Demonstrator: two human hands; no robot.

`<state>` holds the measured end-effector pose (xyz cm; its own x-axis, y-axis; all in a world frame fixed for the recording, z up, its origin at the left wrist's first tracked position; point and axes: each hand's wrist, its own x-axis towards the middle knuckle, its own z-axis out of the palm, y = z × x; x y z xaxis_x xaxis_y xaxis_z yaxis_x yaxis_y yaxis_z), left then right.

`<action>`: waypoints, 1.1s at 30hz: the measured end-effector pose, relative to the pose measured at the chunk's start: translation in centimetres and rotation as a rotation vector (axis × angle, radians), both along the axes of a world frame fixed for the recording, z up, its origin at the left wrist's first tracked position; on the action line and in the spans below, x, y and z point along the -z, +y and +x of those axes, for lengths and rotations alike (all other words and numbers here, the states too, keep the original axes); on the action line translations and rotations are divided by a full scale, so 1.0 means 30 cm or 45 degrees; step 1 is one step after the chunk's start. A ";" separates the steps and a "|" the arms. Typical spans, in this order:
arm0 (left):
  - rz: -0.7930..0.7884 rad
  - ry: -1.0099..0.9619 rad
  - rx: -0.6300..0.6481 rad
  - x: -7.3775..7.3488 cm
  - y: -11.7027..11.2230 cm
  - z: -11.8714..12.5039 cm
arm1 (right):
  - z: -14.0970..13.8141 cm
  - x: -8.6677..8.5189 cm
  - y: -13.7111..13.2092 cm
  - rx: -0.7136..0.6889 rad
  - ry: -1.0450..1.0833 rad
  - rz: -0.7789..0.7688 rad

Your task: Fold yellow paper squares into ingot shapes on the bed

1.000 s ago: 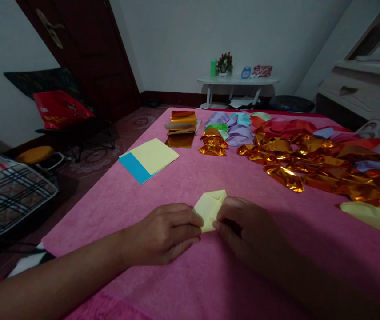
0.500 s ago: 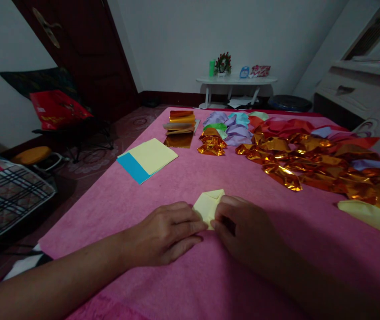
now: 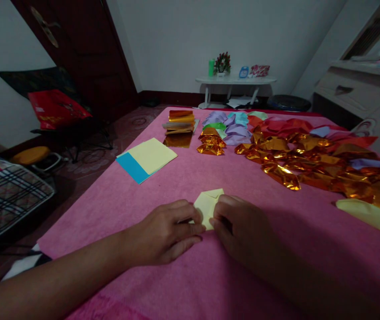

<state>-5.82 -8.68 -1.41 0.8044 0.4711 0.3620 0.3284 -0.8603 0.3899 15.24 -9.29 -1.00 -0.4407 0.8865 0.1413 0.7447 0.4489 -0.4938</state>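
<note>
A small piece of folded yellow paper (image 3: 206, 205) lies on the pink cloth in front of me, with a creased flap along its top edge. My left hand (image 3: 168, 233) grips its left edge, fingers bent and the tips at the lower left corner. On the opposite side, my right hand (image 3: 239, 224) pinches the paper's right edge between thumb and curled fingers, covering that part. Farther off to the left is a stack of yellow paper sheets (image 3: 154, 154) over a blue sheet (image 3: 133, 168).
Gold foil sheets (image 3: 178, 129) are piled at the table's far left. Folded gold foil pieces (image 3: 323, 164) and coloured paper ones spread over the right side, near a yellow folded piece (image 3: 370, 217). Beyond stand a white side table (image 3: 236, 80) and a chair holding a red bag (image 3: 58, 109).
My left fingers have bent a little more at the paper's left edge. My right hand keeps its pinch, and the paper has barely moved.
</note>
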 end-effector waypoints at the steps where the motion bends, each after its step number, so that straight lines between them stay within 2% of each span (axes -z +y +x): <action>1: 0.000 0.007 0.002 -0.002 0.000 0.001 | -0.001 0.002 -0.001 0.001 0.006 0.000; 10: 0.037 0.046 0.036 -0.008 0.006 0.005 | -0.017 0.013 -0.007 0.048 0.005 0.087; 19: 0.065 0.043 0.079 -0.016 0.002 0.010 | -0.033 0.005 -0.023 0.165 -0.180 0.082; 22: 0.046 0.049 0.080 -0.015 0.002 0.007 | -0.042 0.013 -0.033 0.101 -0.348 0.212; 25: 0.009 0.021 0.062 -0.009 0.004 0.002 | -0.047 0.019 -0.042 -0.039 -0.440 0.303; 29: -0.096 -0.115 0.059 0.000 0.011 -0.003 | -0.041 0.014 -0.060 -0.158 -0.353 0.364; 33: -0.205 -0.273 -0.005 0.004 0.020 -0.008 | -0.048 0.000 -0.084 -0.138 -0.302 0.353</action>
